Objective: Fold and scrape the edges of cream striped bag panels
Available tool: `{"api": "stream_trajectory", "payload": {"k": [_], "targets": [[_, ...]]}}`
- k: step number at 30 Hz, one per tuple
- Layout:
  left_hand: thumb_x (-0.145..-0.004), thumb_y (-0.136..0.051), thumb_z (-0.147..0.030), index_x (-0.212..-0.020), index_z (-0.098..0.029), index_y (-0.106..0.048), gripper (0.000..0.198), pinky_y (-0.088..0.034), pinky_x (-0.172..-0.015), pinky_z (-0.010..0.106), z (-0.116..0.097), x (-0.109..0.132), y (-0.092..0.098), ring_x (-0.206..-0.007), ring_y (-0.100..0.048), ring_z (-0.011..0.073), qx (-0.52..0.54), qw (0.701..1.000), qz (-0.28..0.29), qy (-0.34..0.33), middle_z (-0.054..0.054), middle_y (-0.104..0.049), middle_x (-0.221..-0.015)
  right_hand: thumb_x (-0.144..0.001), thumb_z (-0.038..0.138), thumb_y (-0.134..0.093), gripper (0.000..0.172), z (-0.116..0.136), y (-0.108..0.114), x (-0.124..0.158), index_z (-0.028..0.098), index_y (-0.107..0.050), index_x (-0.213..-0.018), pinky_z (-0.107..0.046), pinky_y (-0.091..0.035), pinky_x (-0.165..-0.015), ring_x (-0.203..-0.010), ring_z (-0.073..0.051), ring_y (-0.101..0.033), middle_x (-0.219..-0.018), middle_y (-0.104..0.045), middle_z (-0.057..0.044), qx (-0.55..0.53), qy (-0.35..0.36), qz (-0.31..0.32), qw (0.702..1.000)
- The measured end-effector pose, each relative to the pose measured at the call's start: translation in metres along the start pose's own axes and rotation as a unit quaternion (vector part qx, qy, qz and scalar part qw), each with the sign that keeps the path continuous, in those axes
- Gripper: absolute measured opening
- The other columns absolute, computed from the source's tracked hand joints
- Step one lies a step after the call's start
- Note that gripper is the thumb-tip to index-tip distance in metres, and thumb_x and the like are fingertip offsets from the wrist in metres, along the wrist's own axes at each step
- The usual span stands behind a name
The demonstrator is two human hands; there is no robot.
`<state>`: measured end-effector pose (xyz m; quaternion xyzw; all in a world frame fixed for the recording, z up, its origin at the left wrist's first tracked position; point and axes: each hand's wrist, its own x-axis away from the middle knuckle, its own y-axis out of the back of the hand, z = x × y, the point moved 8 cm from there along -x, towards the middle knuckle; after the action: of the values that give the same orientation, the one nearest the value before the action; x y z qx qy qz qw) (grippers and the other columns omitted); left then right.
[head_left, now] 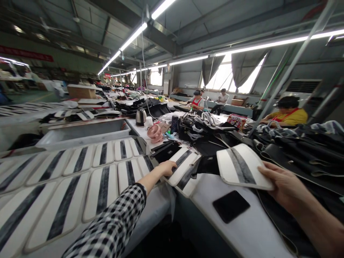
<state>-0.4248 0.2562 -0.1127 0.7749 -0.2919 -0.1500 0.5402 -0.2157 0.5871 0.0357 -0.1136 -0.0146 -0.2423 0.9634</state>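
Note:
My right hand (pixel 278 179) pinches the right edge of a white panel with one dark grey stripe (pixel 238 165). This panel is raised and tilted above the work table, with rounded corners facing left. At the middle, my left hand (pixel 166 168) is closed on the left side of another white panel with dark stripes (pixel 185 163); its fingertips are partly hidden. Beside that panel lies a black piece of material (pixel 208 165). A black phone-like slab (pixel 231 206) lies flat on the table below the raised panel.
Rows of white striped panels (pixel 103 186) cover the left table. Behind them stands a plastic bin (pixel 86 135). A pink fan (pixel 155 133) and a steel kettle (pixel 141 116) stand ahead. Black bag pieces (pixel 303 154) are heaped on the right. Several people work farther back.

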Motion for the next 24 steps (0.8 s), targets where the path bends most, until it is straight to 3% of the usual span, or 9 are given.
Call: {"api": "stream_trajectory", "payload": {"k": [6,9,11,13,15,17,19,21,24], "targets": [[-0.084,-0.067,-0.032,-0.102,-0.014,-0.064,0.025,-0.037,-0.105,0.053,-0.035,0.005,0.029,-0.116,-0.054,0.0278,0.009,0.997,-0.077,0.027,0.011,-0.061,-0.118,-0.065,0.015,-0.074,0.043,0.071,0.070,0.056,0.025,-0.071,-0.107,-0.030,-0.054,-0.048,-0.060,-0.021,-0.067,-0.100,-0.072,-0.016,0.084,0.031,-0.021,0.996],[-0.080,-0.064,-0.022,-0.098,-0.012,-0.064,0.021,-0.025,-0.111,0.054,-0.081,0.012,0.050,-0.126,-0.045,0.0351,0.070,0.984,-0.162,-0.009,0.018,-0.059,-0.120,-0.062,0.016,-0.077,0.050,0.083,0.101,0.098,0.023,-0.070,-0.111,-0.031,-0.055,-0.050,-0.061,-0.023,-0.068,-0.096,-0.073,-0.014,0.079,0.041,-0.040,0.995],[-0.081,-0.060,-0.026,-0.100,-0.014,-0.063,0.023,-0.032,-0.106,0.051,-0.125,0.021,0.054,-0.120,-0.050,0.0354,0.136,0.973,-0.180,-0.044,0.018,-0.061,-0.117,-0.061,0.018,-0.081,0.054,0.081,0.115,0.126,0.023,-0.069,-0.114,-0.031,-0.056,-0.054,-0.063,-0.022,-0.068,-0.096,-0.073,-0.011,0.065,0.040,-0.044,0.996],[-0.088,-0.053,-0.040,-0.103,-0.018,-0.062,0.029,-0.046,-0.093,0.043,-0.179,0.040,0.045,-0.101,-0.062,0.0289,0.209,0.963,-0.145,-0.088,0.012,-0.067,-0.104,-0.062,0.022,-0.083,0.058,0.070,0.125,0.154,0.024,-0.067,-0.118,-0.030,-0.057,-0.058,-0.067,-0.021,-0.069,-0.099,-0.073,-0.009,0.048,0.030,-0.041,0.998],[-0.091,-0.047,-0.052,-0.111,-0.021,-0.060,0.040,-0.052,-0.077,0.033,-0.238,0.067,0.026,-0.085,-0.067,0.0207,0.303,0.940,-0.048,-0.147,0.007,-0.069,-0.098,-0.066,0.025,-0.083,0.059,0.053,0.130,0.178,0.024,-0.065,-0.121,-0.029,-0.057,-0.063,-0.073,-0.022,-0.070,-0.104,-0.072,-0.009,0.031,0.017,-0.034,0.999],[-0.086,-0.058,-0.056,-0.127,-0.023,-0.050,0.053,-0.051,-0.074,0.029,-0.294,0.101,-0.003,-0.089,-0.068,0.0191,0.539,0.810,0.158,-0.170,0.009,-0.067,-0.112,-0.069,0.028,-0.082,0.056,0.031,0.132,0.200,0.024,-0.065,-0.122,-0.030,-0.057,-0.070,-0.082,-0.023,-0.070,-0.108,-0.072,-0.009,0.012,-0.004,-0.022,1.000],[-0.081,-0.067,-0.056,-0.125,-0.023,-0.051,0.058,-0.046,-0.064,0.023,-0.327,0.128,-0.018,-0.082,-0.067,0.0158,0.648,0.708,0.242,-0.142,0.010,-0.066,-0.114,-0.069,0.030,-0.083,0.053,0.008,0.139,0.219,0.027,-0.066,-0.119,-0.031,-0.056,-0.073,-0.086,-0.023,-0.069,-0.109,-0.072,-0.007,-0.009,-0.026,-0.023,0.999],[-0.078,-0.072,-0.050,-0.121,-0.022,-0.055,0.055,-0.045,-0.064,0.022,-0.341,0.141,-0.020,-0.081,-0.066,0.0151,0.676,0.688,0.229,-0.131,0.008,-0.068,-0.110,-0.068,0.031,-0.084,0.051,-0.012,0.150,0.235,0.029,-0.068,-0.116,-0.030,-0.055,-0.073,-0.085,-0.022,-0.070,-0.109,-0.072,-0.006,-0.020,-0.052,-0.034,0.998],[-0.077,-0.074,-0.036,-0.125,-0.021,-0.056,0.053,-0.047,-0.089,0.031,-0.351,0.152,-0.011,-0.104,-0.063,0.0225,0.660,0.706,0.183,-0.181,0.007,-0.068,-0.115,-0.071,0.032,-0.082,0.052,-0.031,0.162,0.256,0.026,-0.067,-0.120,-0.031,-0.054,-0.076,-0.088,-0.022,-0.069,-0.112,-0.071,-0.009,-0.002,-0.101,-0.006,0.995]]}}
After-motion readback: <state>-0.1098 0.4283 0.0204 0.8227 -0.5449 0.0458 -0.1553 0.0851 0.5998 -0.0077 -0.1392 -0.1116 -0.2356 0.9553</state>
